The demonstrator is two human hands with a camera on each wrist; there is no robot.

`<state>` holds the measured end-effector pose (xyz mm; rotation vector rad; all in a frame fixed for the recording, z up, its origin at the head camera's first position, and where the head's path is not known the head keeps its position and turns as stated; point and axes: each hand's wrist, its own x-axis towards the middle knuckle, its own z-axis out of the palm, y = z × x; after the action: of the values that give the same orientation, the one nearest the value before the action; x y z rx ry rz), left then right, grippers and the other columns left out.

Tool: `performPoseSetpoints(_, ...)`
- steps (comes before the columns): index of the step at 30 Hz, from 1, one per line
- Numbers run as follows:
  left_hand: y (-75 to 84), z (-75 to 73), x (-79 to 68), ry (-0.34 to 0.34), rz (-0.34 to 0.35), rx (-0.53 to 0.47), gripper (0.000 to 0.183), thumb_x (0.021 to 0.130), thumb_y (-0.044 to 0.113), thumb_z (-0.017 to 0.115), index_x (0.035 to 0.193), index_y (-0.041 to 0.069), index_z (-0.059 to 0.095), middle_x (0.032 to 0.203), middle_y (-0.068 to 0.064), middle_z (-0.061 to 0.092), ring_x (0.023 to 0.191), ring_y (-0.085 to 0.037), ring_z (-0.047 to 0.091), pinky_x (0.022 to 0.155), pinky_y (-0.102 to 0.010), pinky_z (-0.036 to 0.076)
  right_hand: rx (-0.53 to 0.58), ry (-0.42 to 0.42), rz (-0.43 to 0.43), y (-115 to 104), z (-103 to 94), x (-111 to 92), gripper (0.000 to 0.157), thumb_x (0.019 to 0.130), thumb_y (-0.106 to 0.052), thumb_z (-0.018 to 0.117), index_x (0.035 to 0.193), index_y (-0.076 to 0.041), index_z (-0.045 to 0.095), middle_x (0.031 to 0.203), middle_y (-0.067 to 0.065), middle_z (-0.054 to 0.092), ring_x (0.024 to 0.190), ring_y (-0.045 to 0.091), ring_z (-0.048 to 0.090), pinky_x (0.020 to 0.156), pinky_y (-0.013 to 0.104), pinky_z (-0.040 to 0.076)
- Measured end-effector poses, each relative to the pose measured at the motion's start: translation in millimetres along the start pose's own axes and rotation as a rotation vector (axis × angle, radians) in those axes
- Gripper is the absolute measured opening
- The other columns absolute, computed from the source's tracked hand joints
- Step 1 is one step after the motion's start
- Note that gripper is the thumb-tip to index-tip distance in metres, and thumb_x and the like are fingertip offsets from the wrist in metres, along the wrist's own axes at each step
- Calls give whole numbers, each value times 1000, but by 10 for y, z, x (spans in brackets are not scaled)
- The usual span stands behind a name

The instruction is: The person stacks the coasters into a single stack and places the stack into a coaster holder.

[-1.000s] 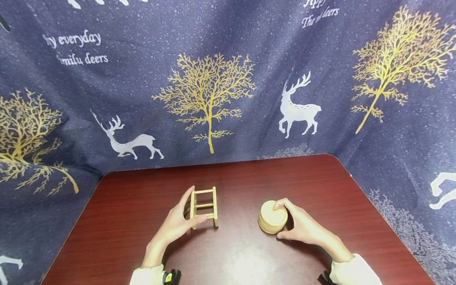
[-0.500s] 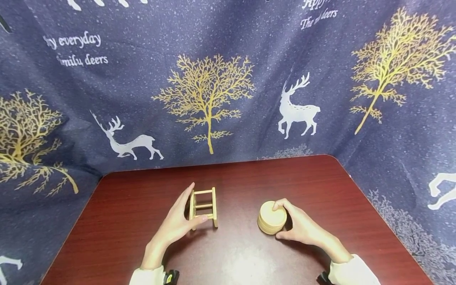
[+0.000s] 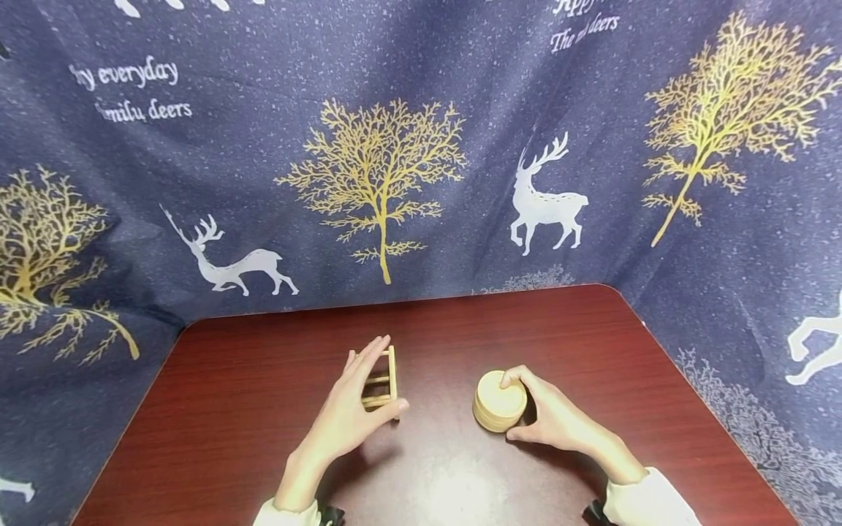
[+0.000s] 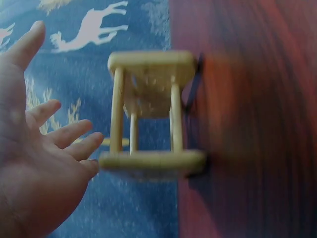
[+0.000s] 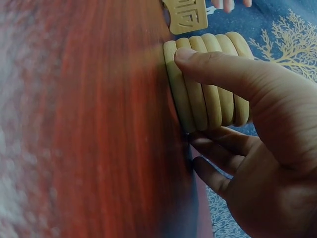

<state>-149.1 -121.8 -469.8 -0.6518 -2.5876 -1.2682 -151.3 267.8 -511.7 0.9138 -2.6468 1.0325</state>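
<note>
A small pale wooden rack [image 3: 392,372] with two flat end panels joined by round rods stands on the table, left of the middle. Above it, overlapping it in the head view, is my left hand [image 3: 349,409]. The left wrist view shows that hand [image 4: 44,153] with fingers spread and palm bare, to the side of the rack [image 4: 153,161]. My right hand [image 3: 559,413] grips a stack of round wooden coasters [image 3: 498,405] on the table. In the right wrist view the thumb [image 5: 218,69] lies across the stacked discs [image 5: 210,106], with other fingers curled beneath.
The dark red-brown table [image 3: 434,329] has rounded far corners and a bright glare patch near its front. Behind and beside it hangs a blue cloth [image 3: 421,241] printed with deer and trees. A carved end panel [image 5: 187,15] of the rack shows beyond the stack.
My left hand has come off the rack's left panel and shifted right and upward over the rack. The right hand and the coasters stay about where they were.
</note>
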Motion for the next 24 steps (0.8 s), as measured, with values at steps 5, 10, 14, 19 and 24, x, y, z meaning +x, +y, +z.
performPoseSetpoints(5, 160, 146, 11, -67, 7, -31, 93, 93, 31, 91, 172, 25, 43, 178, -11, 37, 165, -50, 25, 128, -74, 20, 8, 5, -3, 2, 2, 2, 86, 58, -8, 108, 127, -20, 58, 126, -7, 68, 116, 12, 67, 101, 31, 55)
performPoseSetpoints(10, 352, 306, 39, -164, 39, -95, 84, 95, 29, 90, 169, 27, 50, 178, -1, 39, 164, -38, 34, 128, -69, 29, 12, 5, -6, 13, 6, 3, 86, 59, -8, 108, 128, -20, 58, 126, -8, 68, 117, 12, 67, 101, 30, 54)
performPoseSetpoints(14, 456, 498, 48, -205, 43, -133, 77, 98, 31, 86, 167, 25, 52, 177, 2, 40, 161, -30, 42, 127, -62, 36, 11, 10, -16, 17, 14, 8, 87, 58, -9, 108, 127, -19, 58, 126, -9, 66, 117, 13, 66, 102, 29, 53)
performPoseSetpoints(19, 509, 746, 57, -235, 4, -184, 71, 105, 35, 79, 167, 15, 51, 175, -9, 43, 159, -32, 45, 128, -59, 35, 9, 14, -17, 14, 16, -3, 87, 58, -9, 108, 128, -18, 58, 127, -8, 66, 119, 14, 66, 104, 27, 52)
performPoseSetpoints(24, 547, 877, 69, -254, -6, -216, 71, 108, 36, 74, 169, 14, 47, 172, -10, 48, 156, -35, 49, 127, -56, 38, 15, 16, -29, 1, 16, -1, 88, 59, -8, 109, 129, -17, 57, 127, -7, 65, 118, 14, 66, 104, 25, 50)
